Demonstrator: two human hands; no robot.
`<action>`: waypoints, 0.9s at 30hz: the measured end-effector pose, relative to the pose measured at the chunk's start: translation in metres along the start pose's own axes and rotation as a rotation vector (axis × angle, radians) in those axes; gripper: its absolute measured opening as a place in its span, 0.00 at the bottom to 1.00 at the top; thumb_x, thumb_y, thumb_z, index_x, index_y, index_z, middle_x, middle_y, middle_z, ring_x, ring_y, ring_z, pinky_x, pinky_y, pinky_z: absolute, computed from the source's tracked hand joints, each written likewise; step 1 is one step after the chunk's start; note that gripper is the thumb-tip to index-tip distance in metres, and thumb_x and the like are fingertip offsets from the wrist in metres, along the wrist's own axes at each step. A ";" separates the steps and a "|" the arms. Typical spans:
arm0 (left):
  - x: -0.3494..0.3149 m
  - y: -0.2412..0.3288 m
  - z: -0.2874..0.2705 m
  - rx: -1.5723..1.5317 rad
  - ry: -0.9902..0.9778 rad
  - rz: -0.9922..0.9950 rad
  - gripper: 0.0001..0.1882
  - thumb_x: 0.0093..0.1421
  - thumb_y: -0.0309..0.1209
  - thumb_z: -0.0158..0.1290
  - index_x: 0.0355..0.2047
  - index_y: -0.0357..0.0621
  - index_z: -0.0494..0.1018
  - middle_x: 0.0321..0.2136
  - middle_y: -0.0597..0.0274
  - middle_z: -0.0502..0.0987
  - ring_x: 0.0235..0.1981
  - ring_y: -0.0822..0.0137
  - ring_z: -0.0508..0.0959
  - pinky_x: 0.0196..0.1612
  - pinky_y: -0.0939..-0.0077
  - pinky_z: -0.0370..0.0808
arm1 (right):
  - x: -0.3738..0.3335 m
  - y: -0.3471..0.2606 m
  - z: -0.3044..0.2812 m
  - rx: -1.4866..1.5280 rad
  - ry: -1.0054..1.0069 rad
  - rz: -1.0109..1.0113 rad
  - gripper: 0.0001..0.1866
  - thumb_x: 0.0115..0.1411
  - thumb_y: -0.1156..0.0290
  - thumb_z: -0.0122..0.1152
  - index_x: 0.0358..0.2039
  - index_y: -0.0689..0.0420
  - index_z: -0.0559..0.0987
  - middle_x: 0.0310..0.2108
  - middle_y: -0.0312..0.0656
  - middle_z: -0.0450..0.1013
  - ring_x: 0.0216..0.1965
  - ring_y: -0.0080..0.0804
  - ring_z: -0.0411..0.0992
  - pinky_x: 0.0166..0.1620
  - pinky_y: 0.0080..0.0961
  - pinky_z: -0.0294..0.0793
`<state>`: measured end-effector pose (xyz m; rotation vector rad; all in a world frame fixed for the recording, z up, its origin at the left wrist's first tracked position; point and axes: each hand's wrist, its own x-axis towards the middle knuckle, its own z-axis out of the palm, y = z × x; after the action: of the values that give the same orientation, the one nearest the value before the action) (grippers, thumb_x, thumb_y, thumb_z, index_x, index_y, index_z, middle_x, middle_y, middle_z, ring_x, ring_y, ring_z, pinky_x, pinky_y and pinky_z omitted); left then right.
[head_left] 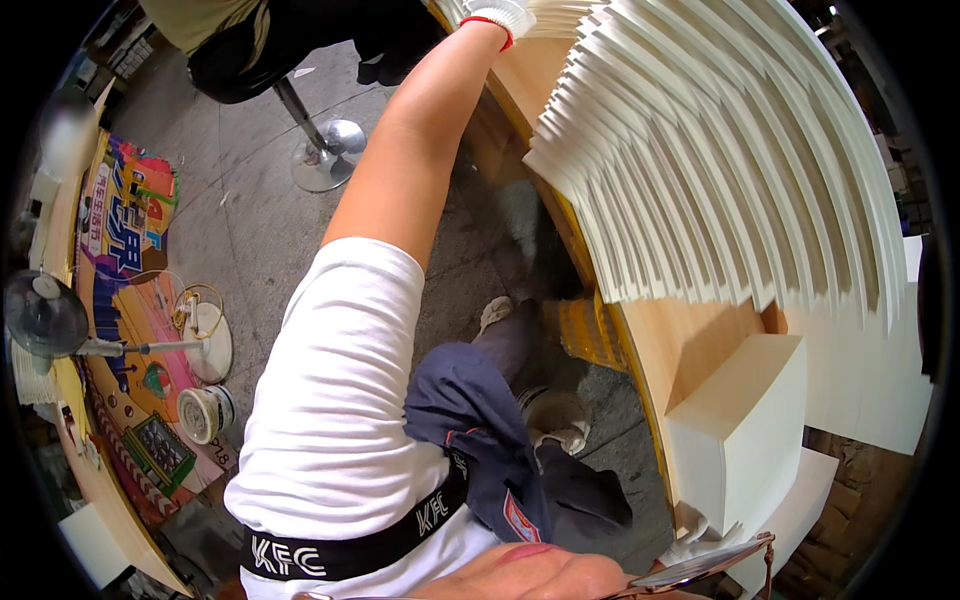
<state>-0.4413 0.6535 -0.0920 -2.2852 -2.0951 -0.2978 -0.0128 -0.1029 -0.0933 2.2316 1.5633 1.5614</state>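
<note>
My left arm reaches up from a white sleeve to the top edge of the view. My left hand (497, 14) wears a white knit glove with a red cuff and rests at the far end of a long fanned row of white paper sheets (720, 170). The frame edge cuts the fingers off, so the grip is hidden. The sheets lie overlapped along a curved wooden table (690, 345). My right hand is out of view. A squared block of white paper (740, 430) stands on the table's near end.
Another person sits on a stool with a chrome base (328, 152) at the top left. A second table on the left carries colourful printed sheets (125, 240), a small fan (42, 315) and a tape roll (205, 412). Grey concrete floor (250, 230) lies between the tables.
</note>
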 end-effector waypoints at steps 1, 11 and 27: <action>0.006 -0.002 0.004 0.017 0.006 -0.003 0.16 0.65 0.36 0.52 0.49 0.42 0.76 0.43 0.53 0.81 0.46 0.55 0.79 0.51 0.63 0.74 | 0.001 0.000 0.000 0.001 -0.017 0.004 0.36 0.67 0.43 0.53 0.61 0.63 0.68 0.57 0.48 0.72 0.55 0.53 0.72 0.56 0.47 0.72; 0.046 -0.022 0.018 0.069 0.170 0.006 0.16 0.64 0.37 0.51 0.48 0.45 0.77 0.41 0.51 0.80 0.44 0.51 0.79 0.50 0.59 0.74 | -0.013 0.001 0.003 -0.008 -0.126 0.126 0.40 0.65 0.36 0.49 0.58 0.64 0.70 0.58 0.56 0.69 0.57 0.60 0.68 0.55 0.57 0.70; 0.052 -0.096 -0.109 -0.233 1.007 -0.091 0.15 0.62 0.39 0.49 0.45 0.49 0.77 0.38 0.46 0.79 0.42 0.46 0.79 0.49 0.52 0.74 | -0.016 0.011 0.001 0.046 -0.159 0.110 0.37 0.64 0.42 0.56 0.60 0.62 0.70 0.58 0.51 0.71 0.58 0.54 0.69 0.59 0.49 0.70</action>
<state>-0.5460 0.6973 0.0127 -1.5337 -1.6313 -1.3932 -0.0049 -0.1195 -0.0999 2.4361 1.4728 1.3443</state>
